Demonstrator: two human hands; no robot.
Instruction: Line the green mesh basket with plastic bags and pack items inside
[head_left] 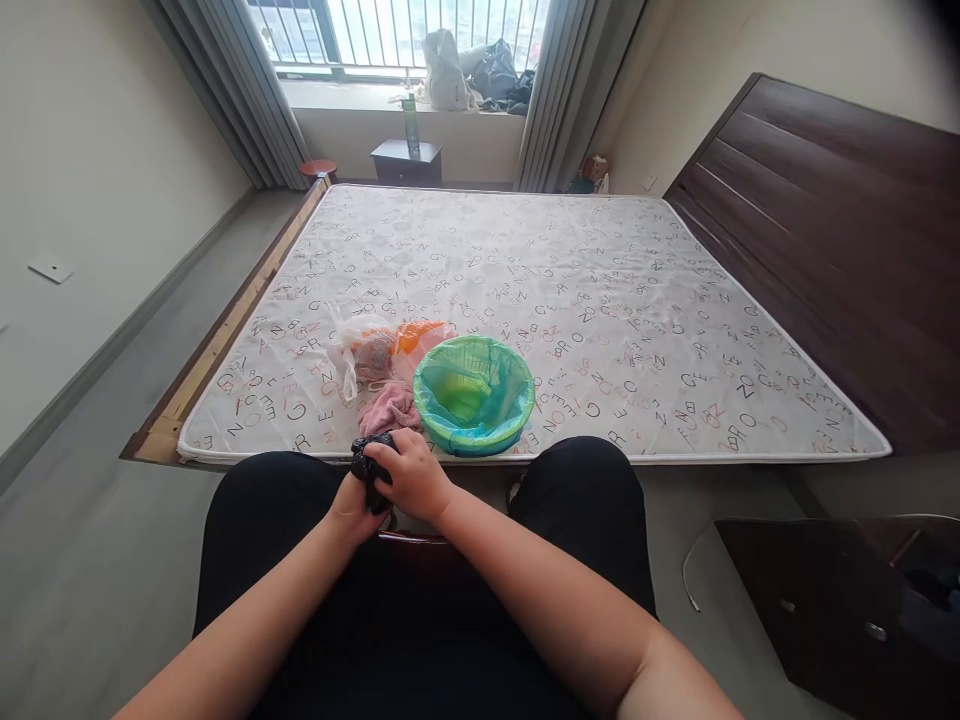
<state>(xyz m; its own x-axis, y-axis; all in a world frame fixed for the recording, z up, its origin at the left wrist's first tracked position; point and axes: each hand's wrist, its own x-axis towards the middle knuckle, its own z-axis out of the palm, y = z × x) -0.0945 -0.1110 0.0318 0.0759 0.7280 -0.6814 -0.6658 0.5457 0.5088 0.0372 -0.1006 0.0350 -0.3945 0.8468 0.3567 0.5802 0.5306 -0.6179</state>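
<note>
Between my knees, both hands are closed on a crumpled black plastic bag [373,463]. My left hand [355,508] grips it from below, with its fingers partly hidden. My right hand [416,475] presses its fingers onto the bag from the right. Just beyond my hands, a pink cloth [389,408] lies bunched on the mattress. To its right stands a green basket [426,425] lined with a blue-green translucent bag [517,385]. Behind the cloth lie a clear plastic bag [360,345] and an orange plastic bag [416,338].
A letter-printed mattress [600,290] spans the space ahead, with a wooden bed frame edge [225,340] at left and a dark headboard [840,220] at right. A dark cabinet [825,590] stands at lower right near a white cable [686,575]. A bottle [410,125] tops the far nightstand [390,165].
</note>
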